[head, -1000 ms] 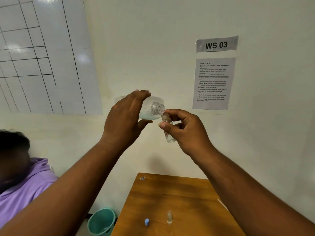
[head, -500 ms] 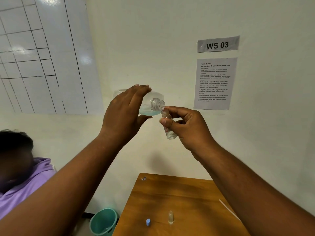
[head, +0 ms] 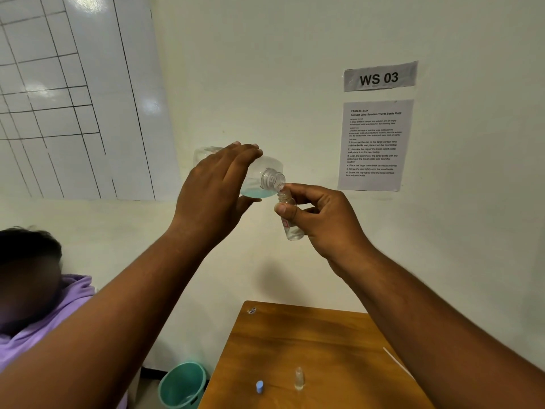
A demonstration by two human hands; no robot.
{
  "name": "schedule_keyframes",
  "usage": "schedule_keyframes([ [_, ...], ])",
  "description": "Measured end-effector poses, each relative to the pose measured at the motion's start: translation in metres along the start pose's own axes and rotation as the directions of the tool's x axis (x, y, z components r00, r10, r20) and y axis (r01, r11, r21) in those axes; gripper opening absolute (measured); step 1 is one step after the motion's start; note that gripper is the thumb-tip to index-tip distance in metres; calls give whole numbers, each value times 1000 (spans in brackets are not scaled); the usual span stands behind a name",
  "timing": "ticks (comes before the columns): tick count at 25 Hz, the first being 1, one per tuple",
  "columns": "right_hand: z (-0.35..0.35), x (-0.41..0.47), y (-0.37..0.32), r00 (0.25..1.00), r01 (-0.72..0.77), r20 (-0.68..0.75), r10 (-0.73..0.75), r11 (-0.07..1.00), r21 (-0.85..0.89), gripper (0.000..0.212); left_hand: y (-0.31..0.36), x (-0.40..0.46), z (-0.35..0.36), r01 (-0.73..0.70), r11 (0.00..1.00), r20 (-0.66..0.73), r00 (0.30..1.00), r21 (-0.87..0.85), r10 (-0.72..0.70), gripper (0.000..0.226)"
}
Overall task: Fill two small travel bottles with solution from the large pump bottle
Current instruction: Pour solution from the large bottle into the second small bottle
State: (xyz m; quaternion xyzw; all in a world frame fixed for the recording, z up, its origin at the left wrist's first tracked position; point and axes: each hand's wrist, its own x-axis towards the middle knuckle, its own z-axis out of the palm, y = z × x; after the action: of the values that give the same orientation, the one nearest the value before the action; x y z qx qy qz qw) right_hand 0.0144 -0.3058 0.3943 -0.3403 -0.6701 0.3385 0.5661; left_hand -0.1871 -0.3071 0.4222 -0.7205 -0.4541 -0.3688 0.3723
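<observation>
The person holds both bottles up in front of the wall, well above the desk (head: 309, 343), apparently so the two openings can be lined up at eye level. The left hand (head: 215, 187) grips the large bottle (head: 265, 178) from above, fingers laid over its body and the thumb underneath, tipping it almost on its side with the open threaded neck pointing right. A small pool of blue solution (head: 256, 193) lies along the bottle's lower side and has not reached the neck, so the bottle probably needs tipping further before anything flows. No pump head shows on it.

The right hand (head: 324, 219) pinches a small travel bottle (head: 290, 219) between thumb and forefinger near its top, keeping it nearly upright, its mouth just under the lip of the large bottle's neck, touching or nearly so. That placement lets any drip fall straight in. The small bottle looks clear; whether any liquid is in it cannot be told.

On the desk below stand a second small bottle (head: 299, 378) and, just to its left, a small blue cap (head: 259, 387), set aside and out of the way. A green bin (head: 182, 385) sits on the floor beside the desk. The narrow mouth leaves little room for error, so a sudden tilt could spill.
</observation>
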Motion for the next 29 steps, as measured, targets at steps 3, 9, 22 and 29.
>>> schedule_keyframes([
  [3, 1, 0, -1, 1000, 4, 1, -4, 1000, 6, 37, -2, 1, 0, -15, 1000, 0, 1000, 10, 15, 69],
  [9, 3, 0, -4, 1000, 3, -1, -3, 1000, 10, 36, -5, 5, -2, -41, 998, -4, 999, 47, 41, 67],
  [22, 5, 5, 0, 1000, 6, -15, -6, 1000, 19, 37, -8, 8, -1, -73, 995, 4, 997, 72, 73, 63],
  [29, 8, 7, 3, 1000, 3, -13, -2, 999, 43, 36, -11, 9, 0, -79, 992, 2, 997, 96, 79, 62],
])
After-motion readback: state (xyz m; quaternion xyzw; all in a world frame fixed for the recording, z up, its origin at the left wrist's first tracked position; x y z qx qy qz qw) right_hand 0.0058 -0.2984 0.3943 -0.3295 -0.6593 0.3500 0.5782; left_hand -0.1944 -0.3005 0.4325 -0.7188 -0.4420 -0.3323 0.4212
